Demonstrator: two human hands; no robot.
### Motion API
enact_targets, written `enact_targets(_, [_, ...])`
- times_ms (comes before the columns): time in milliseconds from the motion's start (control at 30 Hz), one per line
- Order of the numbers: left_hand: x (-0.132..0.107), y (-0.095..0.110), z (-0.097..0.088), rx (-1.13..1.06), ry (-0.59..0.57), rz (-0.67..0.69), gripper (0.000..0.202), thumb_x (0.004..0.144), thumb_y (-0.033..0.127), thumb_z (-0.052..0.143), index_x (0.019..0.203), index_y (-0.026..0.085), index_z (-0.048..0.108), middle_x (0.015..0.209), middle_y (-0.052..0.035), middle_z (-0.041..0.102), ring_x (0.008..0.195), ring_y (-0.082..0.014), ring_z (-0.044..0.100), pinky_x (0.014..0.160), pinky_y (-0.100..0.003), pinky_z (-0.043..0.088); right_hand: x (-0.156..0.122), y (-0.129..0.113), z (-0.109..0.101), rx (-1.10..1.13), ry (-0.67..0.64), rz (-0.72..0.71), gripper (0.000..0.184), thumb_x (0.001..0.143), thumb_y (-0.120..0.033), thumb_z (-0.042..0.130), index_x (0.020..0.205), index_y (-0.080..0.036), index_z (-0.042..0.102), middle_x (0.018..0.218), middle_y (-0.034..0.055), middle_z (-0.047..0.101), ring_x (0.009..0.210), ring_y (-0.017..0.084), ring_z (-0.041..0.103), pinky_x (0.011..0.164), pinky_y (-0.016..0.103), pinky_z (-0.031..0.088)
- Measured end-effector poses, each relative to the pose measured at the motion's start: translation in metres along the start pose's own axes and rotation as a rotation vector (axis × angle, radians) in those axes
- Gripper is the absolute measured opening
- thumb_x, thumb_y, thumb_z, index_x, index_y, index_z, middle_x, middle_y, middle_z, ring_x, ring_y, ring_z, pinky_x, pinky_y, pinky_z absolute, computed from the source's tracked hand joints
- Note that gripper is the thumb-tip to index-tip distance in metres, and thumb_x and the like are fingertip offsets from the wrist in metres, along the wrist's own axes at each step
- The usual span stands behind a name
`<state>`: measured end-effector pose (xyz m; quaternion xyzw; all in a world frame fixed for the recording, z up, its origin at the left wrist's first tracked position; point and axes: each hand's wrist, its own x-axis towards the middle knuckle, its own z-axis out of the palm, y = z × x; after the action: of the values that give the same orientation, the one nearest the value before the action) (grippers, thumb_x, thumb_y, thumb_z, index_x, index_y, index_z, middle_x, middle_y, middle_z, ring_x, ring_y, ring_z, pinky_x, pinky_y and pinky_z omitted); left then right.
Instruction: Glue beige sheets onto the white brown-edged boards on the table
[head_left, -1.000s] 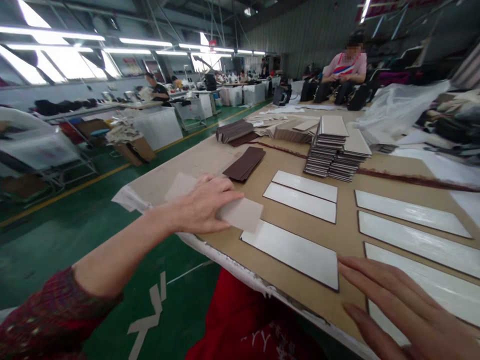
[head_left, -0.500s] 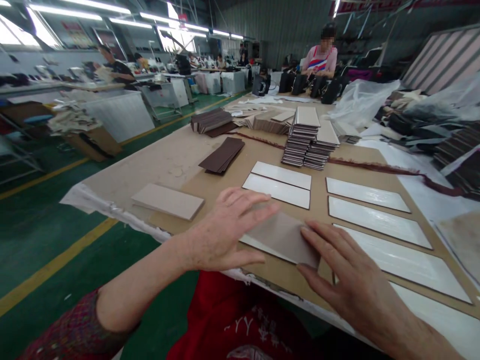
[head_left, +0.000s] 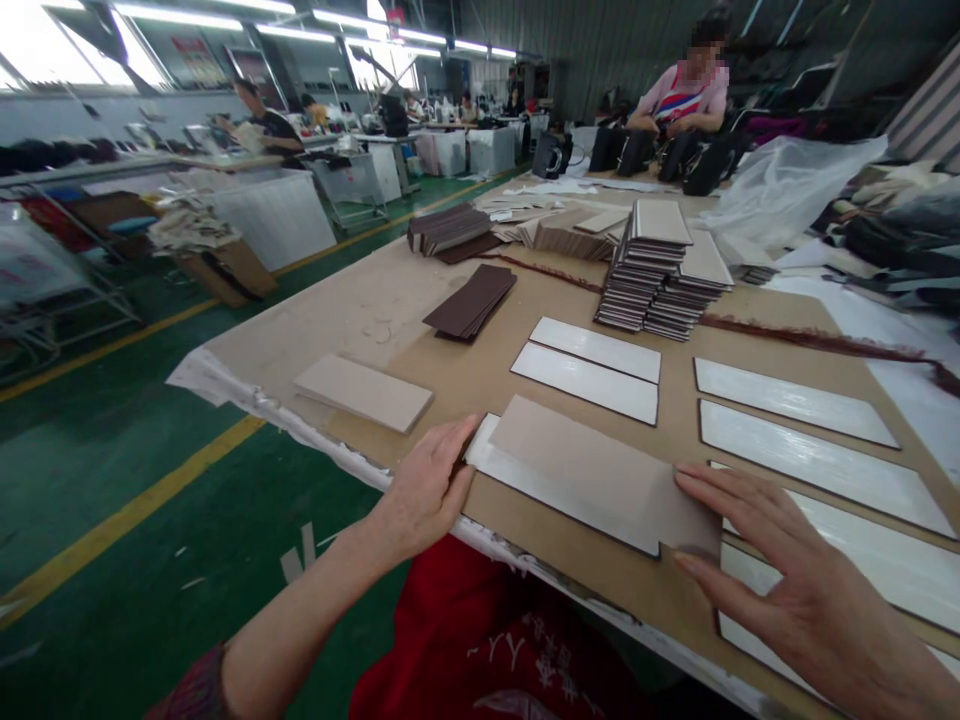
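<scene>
The tan card (head_left: 592, 470) lies flat between my two hands, on top of a white strip (head_left: 486, 462) at the near edge of the table (head_left: 375, 300). The card sits a bit crooked, so the strip's white edge shows along its near side.

My left hand (head_left: 424, 490) is open, and its fingertips touch the left end of the strip. My right hand (head_left: 795, 580) is open too, with its fingers spread and resting on the right end of the card. My hands are well apart and neither one grips anything.

Past my left hand lies another tan card (head_left: 364, 392). Two more white strips (head_left: 589, 365) lie just beyond the card. Farther off are a dark brown pile (head_left: 471, 300) and a tall stack (head_left: 645, 270).
</scene>
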<state>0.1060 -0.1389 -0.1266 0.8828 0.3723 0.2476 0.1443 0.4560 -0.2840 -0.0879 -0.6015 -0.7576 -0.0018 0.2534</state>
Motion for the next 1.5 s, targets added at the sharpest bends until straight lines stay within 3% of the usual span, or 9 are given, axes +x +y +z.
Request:
enact_targets(200, [-0.004,-0.004,0.004,-0.066,0.065,-0.030,0.053,0.095,0.020,0.049,0.146,0.018,0.033,0.129,-0.0107,0.058,0.125,-0.0243,0.049,0.112,-0.046,0.040,0.019,0.001,0.010,-0.013,-0.109,-0.089,0.054,0.091,-0.041,0.062,0.140,-0.023,0.051,0.137,0.0096,0.059,0.125,0.031,0.053,0.104,0.051,0.047])
enact_targets(633, [-0.002,-0.005,0.009,-0.068,0.112,-0.050,0.050,0.095,0.019,0.051,0.143,0.016,0.036,0.123,-0.0101,0.061,0.117,-0.0239,0.052,0.107,-0.044,0.042,0.032,0.006,0.023,-0.071,-0.141,-0.166,0.051,0.094,-0.043,0.058,0.139,-0.021,0.050,0.133,0.0116,0.060,0.121,0.031,0.054,0.096,0.052,0.052])
enact_targets(1000, [0.001,-0.002,0.009,-0.049,0.092,-0.075,0.047,0.094,0.018,0.051,0.140,0.017,0.040,0.121,-0.0102,0.061,0.114,-0.0250,0.052,0.104,-0.044,0.042,0.026,0.013,0.035,-0.078,-0.180,-0.126,0.052,0.091,-0.045,0.060,0.137,-0.019,0.056,0.137,0.0124,0.059,0.124,0.032,0.054,0.102,0.053,0.049])
enact_targets(1500, [0.003,0.002,0.005,-0.015,0.062,-0.086,0.038,0.094,0.018,0.049,0.131,0.017,0.048,0.119,-0.0104,0.061,0.111,-0.0249,0.053,0.101,-0.044,0.044,0.027,0.010,0.036,-0.076,-0.201,-0.115,0.048,0.090,-0.041,0.061,0.131,-0.016,0.063,0.134,0.0139,0.061,0.122,0.032,0.055,0.101,0.053,0.050])
